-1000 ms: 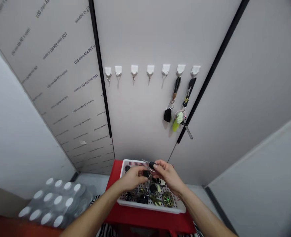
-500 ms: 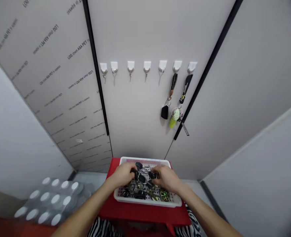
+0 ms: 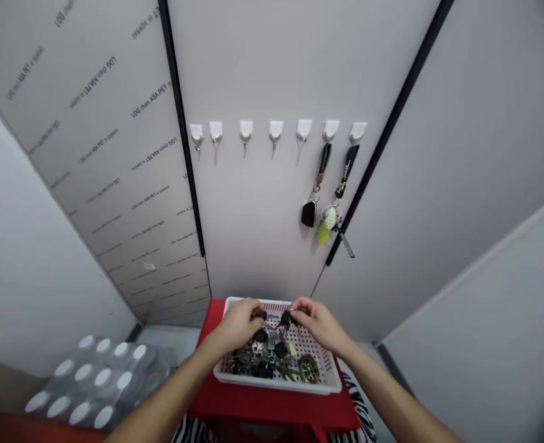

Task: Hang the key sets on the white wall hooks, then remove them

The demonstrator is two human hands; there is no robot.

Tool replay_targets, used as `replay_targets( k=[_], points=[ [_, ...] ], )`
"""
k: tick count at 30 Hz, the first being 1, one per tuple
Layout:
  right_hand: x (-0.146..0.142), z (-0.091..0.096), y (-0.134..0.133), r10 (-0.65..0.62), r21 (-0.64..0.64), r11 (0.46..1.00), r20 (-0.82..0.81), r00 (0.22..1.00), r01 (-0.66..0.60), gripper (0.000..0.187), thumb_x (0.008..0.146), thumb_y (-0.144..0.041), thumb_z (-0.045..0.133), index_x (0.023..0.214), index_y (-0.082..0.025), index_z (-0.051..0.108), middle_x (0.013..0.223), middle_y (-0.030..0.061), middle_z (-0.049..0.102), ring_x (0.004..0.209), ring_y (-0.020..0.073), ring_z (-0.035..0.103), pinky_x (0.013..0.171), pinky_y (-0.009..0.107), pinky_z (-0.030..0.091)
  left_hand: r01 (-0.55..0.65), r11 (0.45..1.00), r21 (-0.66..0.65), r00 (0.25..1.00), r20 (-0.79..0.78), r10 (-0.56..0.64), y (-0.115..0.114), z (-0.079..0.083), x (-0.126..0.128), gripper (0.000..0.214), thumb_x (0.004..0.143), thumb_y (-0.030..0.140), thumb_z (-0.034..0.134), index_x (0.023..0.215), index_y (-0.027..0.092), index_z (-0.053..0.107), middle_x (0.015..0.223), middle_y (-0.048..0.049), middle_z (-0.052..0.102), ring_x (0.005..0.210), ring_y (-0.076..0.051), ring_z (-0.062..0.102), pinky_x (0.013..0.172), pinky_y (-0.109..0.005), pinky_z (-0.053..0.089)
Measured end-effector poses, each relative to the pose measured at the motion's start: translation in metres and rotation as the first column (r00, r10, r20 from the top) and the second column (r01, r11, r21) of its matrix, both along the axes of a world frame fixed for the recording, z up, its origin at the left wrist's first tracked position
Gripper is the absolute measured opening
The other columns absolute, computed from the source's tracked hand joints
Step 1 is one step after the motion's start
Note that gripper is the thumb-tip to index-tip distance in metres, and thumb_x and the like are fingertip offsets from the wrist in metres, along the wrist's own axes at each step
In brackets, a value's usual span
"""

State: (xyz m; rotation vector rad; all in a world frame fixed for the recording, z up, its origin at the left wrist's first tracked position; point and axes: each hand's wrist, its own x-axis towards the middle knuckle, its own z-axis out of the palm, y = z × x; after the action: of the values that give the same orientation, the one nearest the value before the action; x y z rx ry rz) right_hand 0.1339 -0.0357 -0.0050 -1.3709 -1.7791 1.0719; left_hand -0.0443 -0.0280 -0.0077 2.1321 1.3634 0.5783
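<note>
My left hand [image 3: 240, 321] is over the back left of a white plastic basket [image 3: 272, 387], its thumb and fingers closed on a black-headed key [image 3: 260, 315]. At the back right of the basket, my right hand [image 3: 317, 321] pinches a bunch of keys [image 3: 285, 319] with black heads and a metal ring. Below the hands, more keys and keychains lie heaped along the basket's front left. A round bronze-coloured keychain [image 3: 309, 368] with a spoked pattern lies at the front right.
The basket stands on a red stool [image 3: 272, 411]. Several white hooks [image 3: 276, 130] line the wall ahead; a black key fob [image 3: 308, 214] on a braided strap and a key bunch with a green charm [image 3: 330, 218] hang at the right. Packed bottles [image 3: 92, 378] stand left.
My right hand has lifted a bunch of keys up toward the basket's back edge. My left hand has shifted slightly up and right. A pale yellow piece now shows in the heap.
</note>
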Motion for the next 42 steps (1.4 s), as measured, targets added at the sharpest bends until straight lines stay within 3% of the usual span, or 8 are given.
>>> replay_targets(
  k=[5, 9, 16, 20, 25, 31, 37, 42],
  points=[
    [-0.008, 0.014, 0.004, -0.089, -0.188, 0.982, -0.33, 0.94, 0.027, 0.015, 0.059, -0.028, 0.05, 0.06, -0.014, 0.045, 0.051, -0.0053, 0.042, 0.046, 0.0047, 0.038, 0.046, 0.018, 0.032, 0.074, 0.985, -0.158, 0.889, 0.457, 0.007, 0.004, -0.001, 0.025, 0.026, 0.059, 0.019, 0.047, 0.085, 0.014, 0.05, 0.081, -0.0034, 0.055, 0.075, -0.012, 0.048, 0.067, -0.022, 0.037],
    [-0.007, 0.024, 0.01, -0.165, -0.239, 0.969, -0.408, 0.898, 0.069, 0.017, 0.058, -0.03, 0.05, 0.061, -0.014, 0.046, 0.052, -0.0045, 0.046, 0.047, 0.0056, 0.041, 0.048, 0.02, 0.034, 0.093, 0.956, -0.278, 0.765, 0.635, 0.111, 0.012, 0.003, 0.031, 0.02, 0.058, 0.012, 0.047, 0.077, 0.011, 0.051, 0.066, -0.0014, 0.054, 0.062, -0.009, 0.048, 0.06, -0.02, 0.037],
    [0.002, 0.049, 0.027, -0.163, 0.156, 0.974, -0.009, 0.987, 0.162, 0.015, 0.059, -0.028, 0.049, 0.056, -0.014, 0.054, 0.057, -0.0008, 0.05, 0.058, 0.0105, 0.044, 0.058, 0.023, 0.033, -0.046, 0.957, -0.286, 0.722, 0.652, 0.23, 0.032, 0.025, 0.024, 0.011, 0.058, 0.016, 0.047, 0.066, 0.011, 0.053, 0.051, 0.0032, 0.047, 0.048, -0.006, 0.041, 0.051, -0.019, 0.034],
    [0.005, 0.085, 0.039, -0.161, 0.329, 0.937, 0.094, 0.982, 0.122, 0.016, 0.06, -0.026, 0.048, 0.056, -0.014, 0.056, 0.058, 0.0006, 0.051, 0.059, 0.0115, 0.046, 0.059, 0.024, 0.034, -0.075, 0.977, -0.2, 0.705, 0.683, 0.194, 0.047, 0.054, 0.028, 0.008, 0.057, 0.014, 0.048, 0.063, 0.011, 0.053, 0.046, 0.0045, 0.046, 0.045, -0.005, 0.04, 0.048, -0.018, 0.033],
    [0.006, 0.144, 0.061, -0.212, 0.323, 0.919, -0.082, 0.974, 0.227, 0.015, 0.058, -0.026, 0.049, 0.061, -0.013, 0.056, 0.045, -0.0029, 0.048, 0.042, 0.007, 0.041, 0.045, 0.02, 0.035, -0.114, 0.982, -0.152, 0.627, 0.756, 0.189, 0.069, 0.112, 0.046, 0.007, 0.061, 0.014, 0.046, 0.063, 0.011, 0.052, 0.049, 0.0033, 0.049, 0.043, -0.004, 0.042, 0.047, -0.016, 0.034],
    [0.003, 0.206, 0.097, -0.298, 0.435, 0.829, -0.188, 0.936, 0.352, 0.014, 0.06, -0.023, 0.048, 0.062, -0.011, 0.055, 0.045, -0.0014, 0.048, 0.04, 0.0064, 0.045, 0.043, 0.019, 0.04, -0.176, 0.984, -0.032, 0.649, 0.748, 0.14, 0.099, 0.17, 0.064, 0.013, 0.066, 0.012, 0.041, 0.067, 0.01, 0.054, 0.049, 0.0019, 0.051, 0.038, -0.002, 0.042, 0.044, -0.015, 0.036],
    [-0.001, 0.249, 0.125, -0.419, 0.578, 0.712, -0.103, 0.902, 0.398, 0.015, 0.061, -0.022, 0.047, 0.063, -0.011, 0.057, 0.047, 0.0005, 0.052, 0.041, 0.0071, 0.047, 0.042, 0.019, 0.038, -0.255, 0.967, 0.022, 0.66, 0.734, 0.158, 0.119, 0.21, 0.069, 0.015, 0.067, 0.015, 0.042, 0.073, 0.01, 0.054, 0.058, -0.0013, 0.056, 0.042, -0.003, 0.046, 0.046, -0.015, 0.038],
    [-0.002, 0.267, 0.14, -0.498, 0.632, 0.665, -0.021, 0.867, 0.398, 0.015, 0.061, -0.02, 0.045, 0.062, -0.012, 0.059, 0.046, 0.0005, 0.053, 0.041, 0.0068, 0.046, 0.044, 0.019, 0.038, -0.31, 0.95, 0.03, 0.672, 0.714, 0.197, 0.13, 0.228, 0.073, 0.017, 0.068, 0.017, 0.04, 0.074, 0.009, 0.054, 0.064, -0.0046, 0.058, 0.045, -0.005, 0.049, 0.047, -0.016, 0.038]
  ],
)
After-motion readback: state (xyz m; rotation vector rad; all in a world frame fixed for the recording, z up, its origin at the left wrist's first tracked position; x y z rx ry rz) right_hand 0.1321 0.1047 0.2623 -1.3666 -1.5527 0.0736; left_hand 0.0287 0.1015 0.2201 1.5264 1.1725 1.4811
